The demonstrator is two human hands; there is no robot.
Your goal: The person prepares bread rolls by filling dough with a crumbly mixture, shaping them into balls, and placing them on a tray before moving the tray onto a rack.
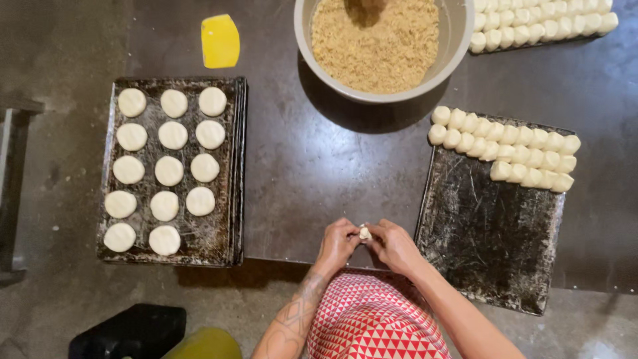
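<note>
Dough piece (364, 233) sits pinched between the fingertips of both hands, left hand (337, 242) and right hand (393, 244) closed around it from either side, just off the near-left corner of the dark tray (488, 246) holding rows of dough lumps (512, 149).

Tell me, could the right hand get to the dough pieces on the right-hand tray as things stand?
Probably yes. The right hand sits just beside the dark tray, and the bare tray between it and the dough rows holds nothing in the way. But both hands pinch a dough piece.
</note>
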